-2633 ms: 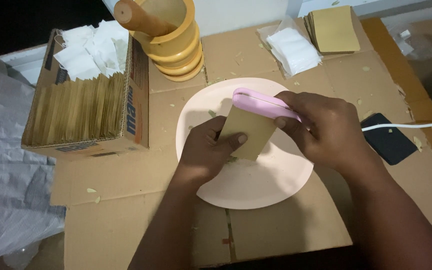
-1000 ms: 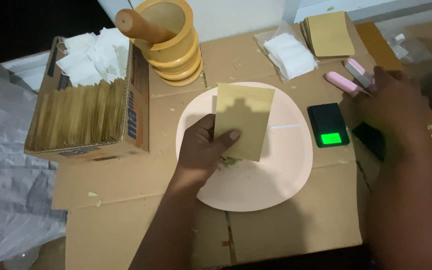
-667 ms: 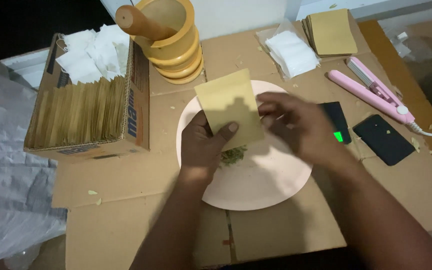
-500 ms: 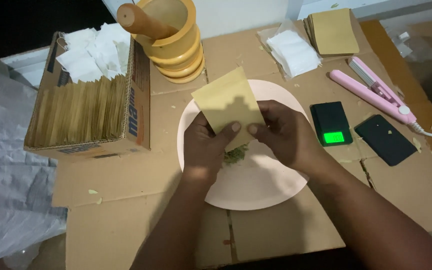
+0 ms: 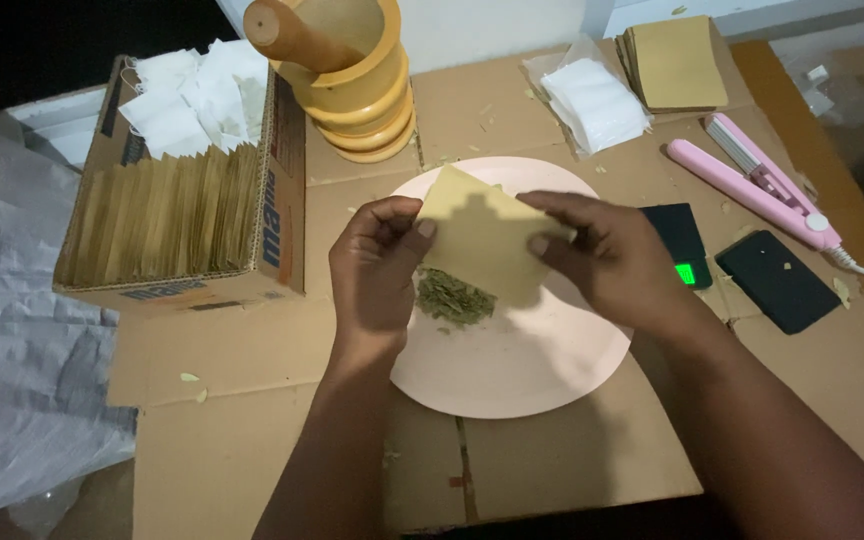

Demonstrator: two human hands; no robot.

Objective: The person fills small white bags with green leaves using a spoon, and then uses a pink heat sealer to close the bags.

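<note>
Both hands hold a flat tan paper pouch (image 5: pixel 482 235) tilted above a pale pink plate (image 5: pixel 512 370). My left hand (image 5: pixel 377 265) pinches its left edge with thumb and fingers. My right hand (image 5: pixel 602 255) grips its right edge. A small heap of dried green herb (image 5: pixel 452 297) lies on the plate just under the pouch, between the two hands.
A cardboard box (image 5: pixel 187 215) of tan pouches and white papers stands at the left. A wooden mortar with pestle (image 5: pixel 347 70) is behind the plate. At the right lie a small scale (image 5: pixel 687 250), a pink heat sealer (image 5: pixel 757 190), a black phone (image 5: pixel 777 280), white sachets (image 5: pixel 597 100) and stacked pouches (image 5: pixel 672 62).
My right hand set the pink sealer down at the right and came back to the pouch. Both hands now hold the pouch, tilted, lower over the herb.
</note>
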